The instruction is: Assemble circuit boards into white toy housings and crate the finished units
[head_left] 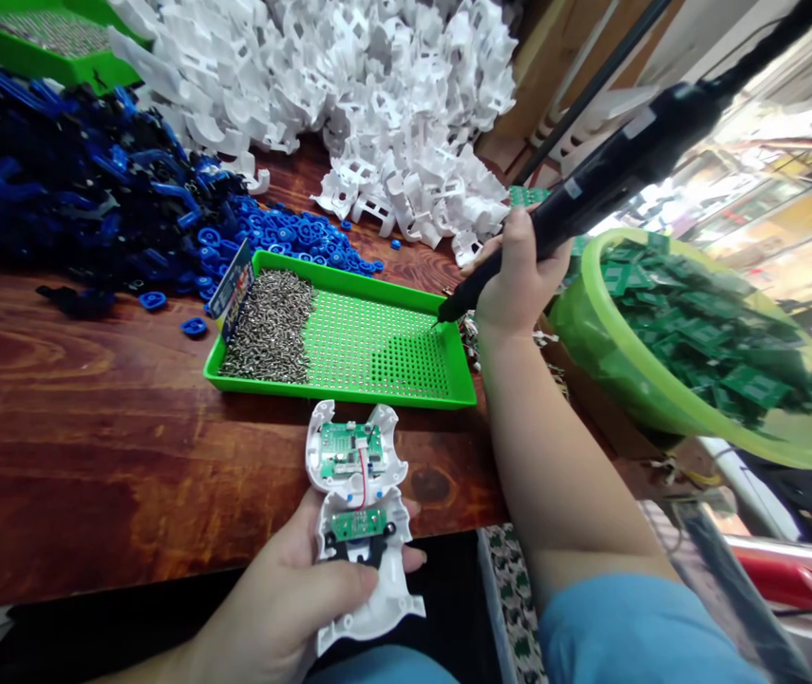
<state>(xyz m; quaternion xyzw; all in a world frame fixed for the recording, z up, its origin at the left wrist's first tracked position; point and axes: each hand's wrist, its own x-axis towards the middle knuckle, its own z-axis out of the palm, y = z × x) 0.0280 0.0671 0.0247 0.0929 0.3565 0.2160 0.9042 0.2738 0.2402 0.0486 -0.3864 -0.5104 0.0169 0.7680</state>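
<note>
While left hand (298, 584) grips white casing (386, 598) bearing two circuit boards (338, 442), right hand (512, 290) clamps one screwdriver (601, 166)

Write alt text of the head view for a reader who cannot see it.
The left hand holds white shells with green boards; the right hand points a black screwdriver into a green tray holding screws. Blue parts and white parts lie heaped beyond.

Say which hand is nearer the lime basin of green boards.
Right. The right hand, gripping the black screwdriver, is just left of the basin in view; the left hand, holding the white casing, is farther, lower left.
</note>
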